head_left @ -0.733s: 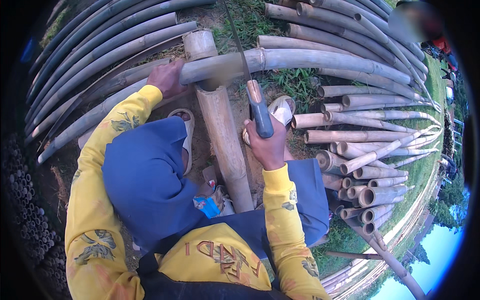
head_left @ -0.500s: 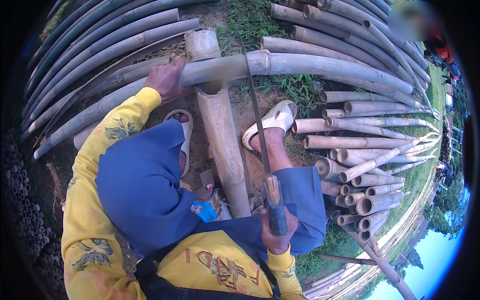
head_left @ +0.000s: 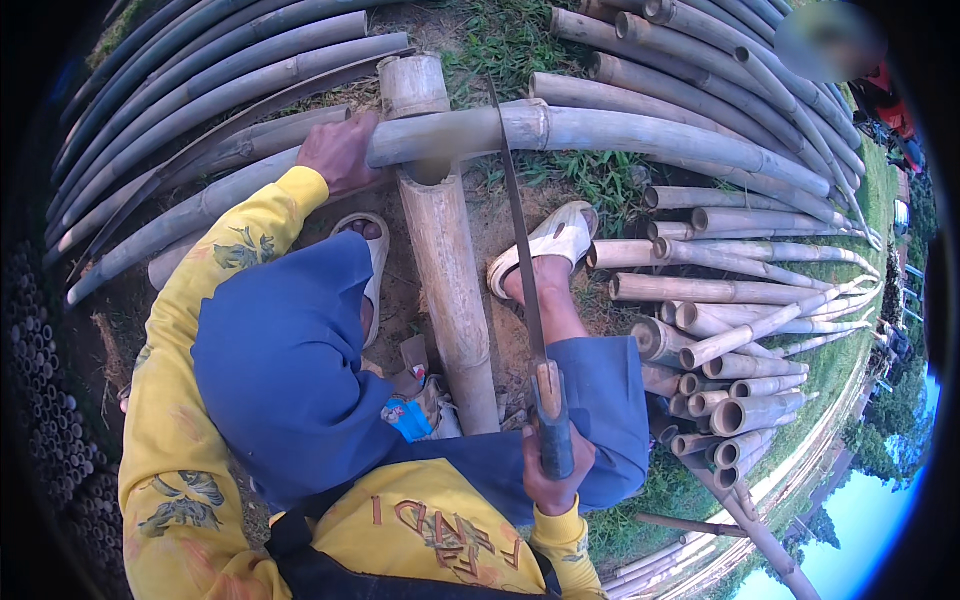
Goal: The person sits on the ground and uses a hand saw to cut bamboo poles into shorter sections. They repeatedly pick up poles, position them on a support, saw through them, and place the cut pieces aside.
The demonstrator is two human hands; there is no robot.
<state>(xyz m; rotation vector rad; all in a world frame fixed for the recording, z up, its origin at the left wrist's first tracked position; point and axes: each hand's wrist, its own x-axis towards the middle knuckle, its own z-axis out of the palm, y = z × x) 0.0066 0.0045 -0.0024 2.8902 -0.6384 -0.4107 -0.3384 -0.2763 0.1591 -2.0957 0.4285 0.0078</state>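
A long grey-green bamboo pole (head_left: pixel 650 135) lies crosswise over a thick, pale bamboo post (head_left: pixel 447 260) that slants away between my feet. My left hand (head_left: pixel 340 152) is wrapped round the pole, left of the post. In my right hand (head_left: pixel 558 475), near my right knee, is the dark handle of a handsaw (head_left: pixel 524 240). Its long narrow blade points away from me and crosses the pole just right of the post. How deep the blade sits in the bamboo I cannot tell.
Long bamboo poles (head_left: pixel 230 75) are laid side by side at the far left, more (head_left: pixel 660 95) at the far right. Cut bamboo pieces (head_left: pixel 755 410) are stacked right of my leg. Small bamboo rings (head_left: pixel 50 420) pile up at the left edge. A blue packet (head_left: pixel 407 418) lies between my legs.
The saw has come slightly back toward me along its length, with my right hand on it. My left hand keeps its hold on the pole. The whole view has shifted a little.
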